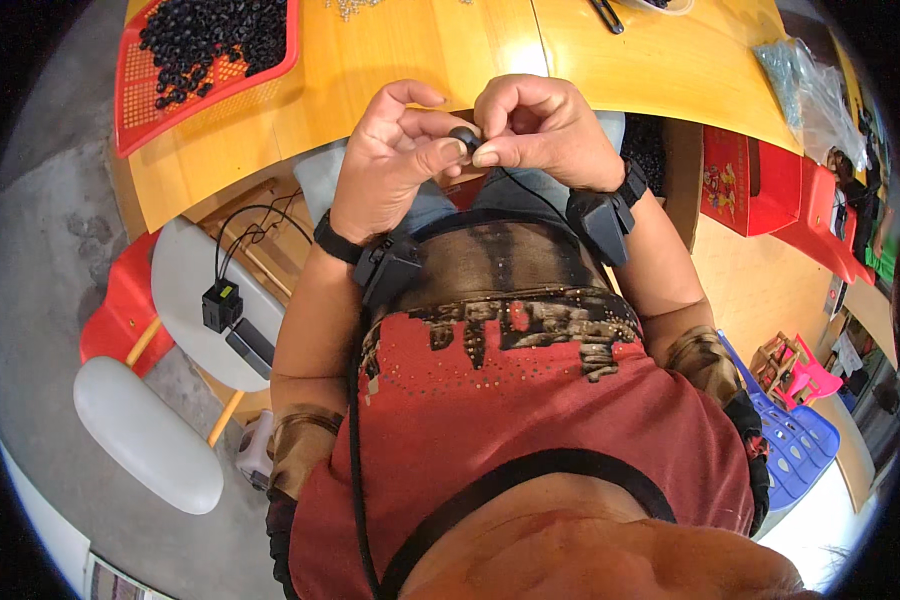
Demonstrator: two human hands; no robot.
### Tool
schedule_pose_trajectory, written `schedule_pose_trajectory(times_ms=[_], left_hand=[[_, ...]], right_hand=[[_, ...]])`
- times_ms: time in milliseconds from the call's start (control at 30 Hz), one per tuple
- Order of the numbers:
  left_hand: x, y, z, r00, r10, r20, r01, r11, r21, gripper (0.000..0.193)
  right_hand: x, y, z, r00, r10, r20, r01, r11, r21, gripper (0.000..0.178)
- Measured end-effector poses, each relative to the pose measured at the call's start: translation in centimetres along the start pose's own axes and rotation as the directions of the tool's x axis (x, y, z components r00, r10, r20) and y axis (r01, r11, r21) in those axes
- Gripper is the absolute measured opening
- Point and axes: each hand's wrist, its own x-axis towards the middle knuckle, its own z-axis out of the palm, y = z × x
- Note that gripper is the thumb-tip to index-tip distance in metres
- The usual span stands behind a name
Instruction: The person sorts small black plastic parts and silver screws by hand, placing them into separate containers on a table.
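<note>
Yellow wooden table (410,55) at top, with light reflection; at left, grey padded chair (145,435) on grey floor (50,330); at right, blue plastic chair (795,450).

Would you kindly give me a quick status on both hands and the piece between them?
Left hand pinching small round black piece. Right hand at its right side, grip unclear. Nothing visibly in the way.

"Where does your camera sit?"
"On your head, looking down past your chest (500,425) at your left hand (395,165) and right hand (555,135), fairly near."
"And its reach?"
"Fisheye-wide: the bench (400,55) bends across your view's top edge."
</note>
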Motion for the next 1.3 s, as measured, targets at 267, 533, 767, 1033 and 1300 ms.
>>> schedule_pose_trajectory(times_ms=[267, 533, 767, 1033, 1300], left_hand=[[0.1, 0.3, -0.1, 0.984, -0.155, 0.087, 0.164, 0.981, -0.107, 0.041], [0.0, -0.6, -0.9, 0.958, -0.263, 0.11, 0.279, 0.944, -0.173, 0.041], [-0.1, -1.1, -0.9, 0.928, -0.352, 0.121, 0.367, 0.92, -0.14, 0.044], [0.1, -1.4, -0.7, 0.9, -0.423, 0.107, 0.436, 0.872, -0.222, 0.042], [0.4, -1.0, 0.1, 0.902, -0.42, 0.095, 0.429, 0.857, -0.285, 0.041]], right_hand=[[0.8, -0.4, -0.3, 0.979, -0.066, 0.191, 0.111, 0.965, -0.236, 0.038], [1.1, -1.1, -0.6, 0.943, -0.01, 0.333, 0.188, 0.841, -0.507, 0.039], [1.0, -1.5, -0.1, 0.881, -0.131, 0.454, 0.397, 0.727, -0.56, 0.033], [0.5, -0.9, -0.2, 0.936, -0.075, 0.345, 0.262, 0.802, -0.536, 0.029], [0.8, -0.6, -0.4, 0.911, -0.169, 0.377, 0.35, 0.8, -0.487, 0.024]])
